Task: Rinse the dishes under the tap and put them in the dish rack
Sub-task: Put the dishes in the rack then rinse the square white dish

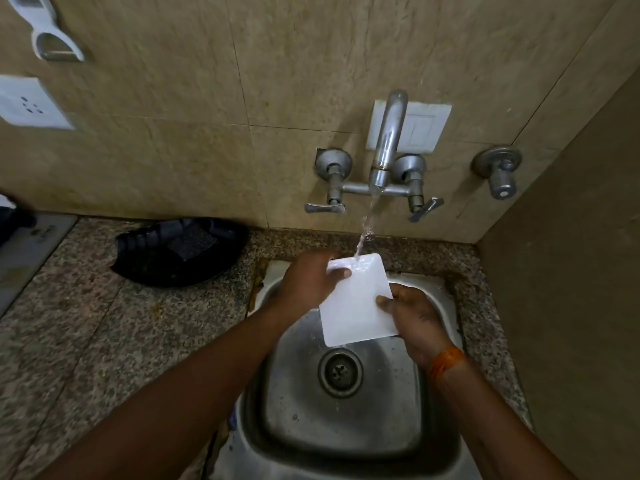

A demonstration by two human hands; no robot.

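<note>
1. The white square plate [356, 301] sits at the frame's centre over the sink [346, 420], tilted, its far edge meeting the water stream [365, 230] from the tap [386, 140].
2. The left hand [308, 282] pinches its upper-left corner; the right hand [414, 320] grips the right edge with curled fingers.
3. He should turn the plate so water sheets across both faces.
4. The black rack [180, 251] on the table, left of centre, is probably the dish rack.

Readable text: none.
Grey flat appliance surface [33, 239] at the left edge of the speckled granite counter [86, 327]: faint dark marks, too blurred to read.
White wall socket plate [29, 102]: pin holes only, no lettering.
</note>
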